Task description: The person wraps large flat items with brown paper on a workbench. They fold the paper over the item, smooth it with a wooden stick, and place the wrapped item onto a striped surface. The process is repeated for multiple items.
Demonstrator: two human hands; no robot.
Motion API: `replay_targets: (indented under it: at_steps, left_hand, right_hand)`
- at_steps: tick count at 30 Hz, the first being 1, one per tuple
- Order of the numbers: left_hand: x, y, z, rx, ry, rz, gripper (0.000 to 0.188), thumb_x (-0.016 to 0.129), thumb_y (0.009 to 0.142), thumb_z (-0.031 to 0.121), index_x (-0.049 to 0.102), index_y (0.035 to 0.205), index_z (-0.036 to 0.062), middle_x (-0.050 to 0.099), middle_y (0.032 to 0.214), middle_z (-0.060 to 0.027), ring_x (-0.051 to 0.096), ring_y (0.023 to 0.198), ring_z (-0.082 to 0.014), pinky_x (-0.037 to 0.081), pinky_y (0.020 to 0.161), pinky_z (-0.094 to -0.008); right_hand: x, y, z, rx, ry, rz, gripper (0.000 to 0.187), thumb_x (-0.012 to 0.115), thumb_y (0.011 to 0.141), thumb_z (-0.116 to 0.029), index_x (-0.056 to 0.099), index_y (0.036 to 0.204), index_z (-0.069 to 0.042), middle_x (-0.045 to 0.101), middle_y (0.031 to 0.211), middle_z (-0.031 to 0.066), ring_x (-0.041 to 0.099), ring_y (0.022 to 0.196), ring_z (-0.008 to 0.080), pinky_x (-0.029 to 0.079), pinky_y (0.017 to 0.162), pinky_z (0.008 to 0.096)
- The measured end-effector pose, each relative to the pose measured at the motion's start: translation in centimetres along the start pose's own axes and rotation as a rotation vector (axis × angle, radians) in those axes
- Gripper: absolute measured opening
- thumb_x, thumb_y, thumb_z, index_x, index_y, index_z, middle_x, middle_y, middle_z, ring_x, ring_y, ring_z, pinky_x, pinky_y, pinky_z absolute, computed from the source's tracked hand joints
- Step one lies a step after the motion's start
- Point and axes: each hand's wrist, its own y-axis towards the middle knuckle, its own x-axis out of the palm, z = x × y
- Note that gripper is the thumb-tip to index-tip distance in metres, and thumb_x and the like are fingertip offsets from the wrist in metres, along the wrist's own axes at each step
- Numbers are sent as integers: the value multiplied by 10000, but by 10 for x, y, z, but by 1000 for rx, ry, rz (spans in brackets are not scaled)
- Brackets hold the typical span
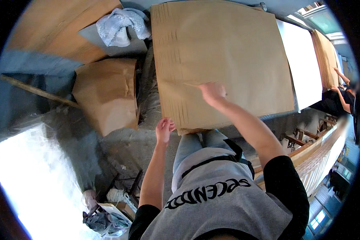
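A broad stack of brown paper sheets (228,52) lies in front of me, its left side fanned into several staggered edges. Over the sheets, my right hand (213,94) is closed around a thin tan stick (191,84); the tip points left toward the fanned edges. My left hand (165,129) is beside the stack's near left corner, fingers loosely bent and slightly apart. I see nothing held in it.
Left of the stack, a folded brown sheet (106,94) lies low, with a wooden pole (40,92) by it. White bubble wrap (122,26) sits at the back left. White sheets (302,64) adjoin the stack's right side. Another person (348,90) works at far right, near wooden slats (320,158).
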Motion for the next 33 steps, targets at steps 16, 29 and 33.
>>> replay_targets:
  at_steps: [16, 29, 33]
  left_hand:
    - [47, 85, -8, 50, 38, -9, 229, 529, 835, 284, 502, 986, 115, 505, 873, 15, 482, 750, -79, 442, 660, -259]
    - [137, -39, -75, -261, -494, -424, 453, 548, 812, 325, 389, 1174, 104, 492, 1100, -75, 474, 1034, -230, 422, 798, -344]
    - [222, -18, -103, -355, -376, -132, 340, 534, 824, 324, 442, 1060, 96, 551, 883, -66, 544, 764, -192, 427, 560, -277]
  right_hand:
    - [50, -111, 141, 266, 726, 271, 253, 499, 814, -160, 583, 1049, -197, 552, 627, 113, 503, 513, 186, 402, 500, 301]
    - [129, -194, 270, 392, 1419, -388, 258, 603, 775, -309, 658, 835, -64, 550, 669, -23, 442, 606, 52, 330, 525, 189]
    - [140, -173, 274, 239, 1514, -522, 295, 553, 819, -311, 627, 955, -60, 469, 588, -29, 387, 534, 40, 283, 469, 174]
